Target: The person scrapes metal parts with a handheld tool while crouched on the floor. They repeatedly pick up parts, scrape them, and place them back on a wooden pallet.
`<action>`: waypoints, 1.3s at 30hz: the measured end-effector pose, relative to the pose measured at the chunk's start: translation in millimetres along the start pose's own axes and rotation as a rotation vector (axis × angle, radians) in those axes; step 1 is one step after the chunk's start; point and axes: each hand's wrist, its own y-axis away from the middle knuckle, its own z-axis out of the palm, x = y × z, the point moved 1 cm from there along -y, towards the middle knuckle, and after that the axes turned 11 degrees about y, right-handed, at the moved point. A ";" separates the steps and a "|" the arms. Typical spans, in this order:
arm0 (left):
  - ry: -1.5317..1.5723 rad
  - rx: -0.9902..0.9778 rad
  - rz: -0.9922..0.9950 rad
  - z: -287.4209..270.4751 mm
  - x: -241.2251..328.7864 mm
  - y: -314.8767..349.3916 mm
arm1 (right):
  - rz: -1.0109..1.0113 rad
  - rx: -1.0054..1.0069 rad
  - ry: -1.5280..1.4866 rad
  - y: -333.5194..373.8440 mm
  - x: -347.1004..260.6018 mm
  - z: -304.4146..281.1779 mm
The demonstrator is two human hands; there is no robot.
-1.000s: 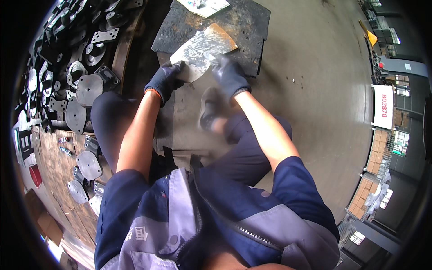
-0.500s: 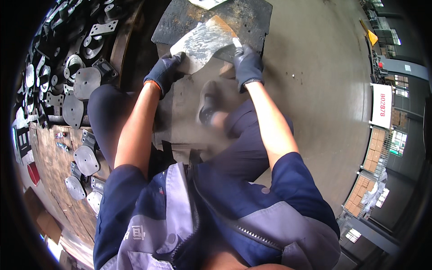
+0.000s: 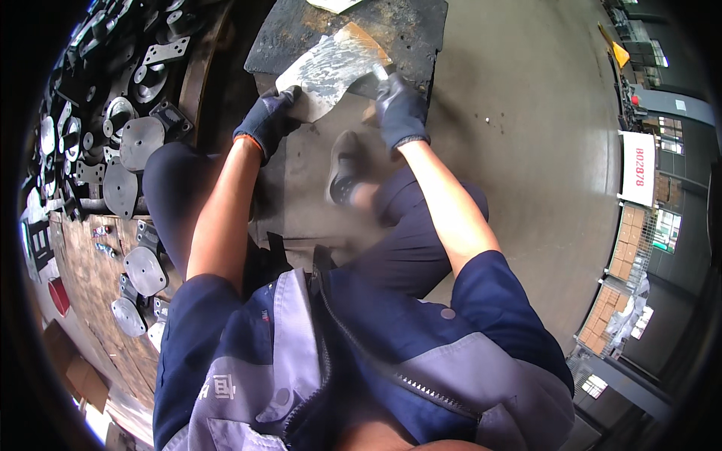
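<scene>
A flat piece (image 3: 331,71) with a white, grey-streaked face and a rusty brown corner lies tilted over the near part of a dark worn block (image 3: 282,37). My left hand (image 3: 267,122), in a dark glove, is closed on its near-left edge, thumb on top. At its right edge is my right hand (image 3: 402,111), also gloved, with the fingers closed around a short white stick-like thing (image 3: 381,73); its exact kind does not show. A dark patch beside those fingers is partly hidden by them.
Left of my knee, a wooden bench (image 3: 94,278) carries several round metal plates (image 3: 144,270) and a heap of brackets (image 3: 165,51). My shoe (image 3: 344,161) stands on the floor before the block. Shelves with cartons (image 3: 613,319) are far right.
The view has shifted slightly, with block and flat piece a little further left. My right hand has moved slightly left along the piece's edge; my left hand keeps its hold.
</scene>
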 end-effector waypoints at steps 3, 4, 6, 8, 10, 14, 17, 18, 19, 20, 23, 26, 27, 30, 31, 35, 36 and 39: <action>0.028 0.022 -0.014 -11.6 -4.0 -2.3 | -0.023 -0.139 0.044 10.8 -26.5 -13.3; -0.055 0.053 -0.006 -1.8 3.2 5.2 | -0.062 -0.111 0.016 9.9 -23.6 -16.3; -0.111 0.086 -0.070 11.4 15.3 17.4 | 0.065 -0.088 -0.087 0.9 -5.8 -18.3; -0.064 0.119 -0.024 26.9 21.6 23.8 | 0.032 -0.009 -0.087 -2.7 7.8 -11.2; -0.045 0.152 -0.005 30.1 23.1 27.2 | -0.065 0.074 -0.099 4.3 1.0 -2.3; -0.051 0.138 -0.029 27.5 23.9 29.5 | -0.151 -0.006 -0.117 14.6 -17.4 -7.0; -0.081 0.117 -0.085 19.0 20.0 25.3 | 0.056 -0.197 -0.311 1.3 -13.8 -32.3; -0.097 0.106 -0.076 18.7 19.0 23.7 | 0.025 -0.158 -0.280 -3.1 -4.7 -6.4; -0.116 0.099 -0.060 18.3 20.3 21.5 | -0.095 -0.098 -0.261 7.2 -11.5 -3.2; -0.087 0.084 -0.053 13.8 18.3 16.3 | -0.222 -0.027 -0.239 19.7 -24.8 -5.4; -0.084 0.054 -0.003 -2.2 4.7 4.7 | -0.295 -0.100 -0.114 40.3 -49.3 -0.4; -0.153 0.071 0.023 2.4 4.8 11.9 | -0.131 -0.179 -0.272 14.6 -29.7 -6.4; -0.119 0.080 -0.015 21.1 17.4 25.3 | -0.024 -0.222 -0.333 0.7 -16.0 -4.8; -0.085 0.044 -0.034 18.7 17.1 20.2 | -0.111 -0.159 -0.264 16.3 -31.7 4.4; -0.108 0.074 -0.050 22.2 21.8 25.4 | -0.195 -0.081 -0.152 28.2 -50.2 8.6; 0.041 0.209 -0.091 26.0 22.1 34.4 | -0.095 -0.277 -0.136 14.6 -44.8 -13.9; -0.031 0.185 -0.039 23.3 21.6 34.6 | 0.023 -0.369 -0.307 3.7 -38.0 -18.1; -0.269 0.083 0.070 27.1 20.5 28.1 | -0.185 -0.146 -0.083 23.0 -37.1 11.1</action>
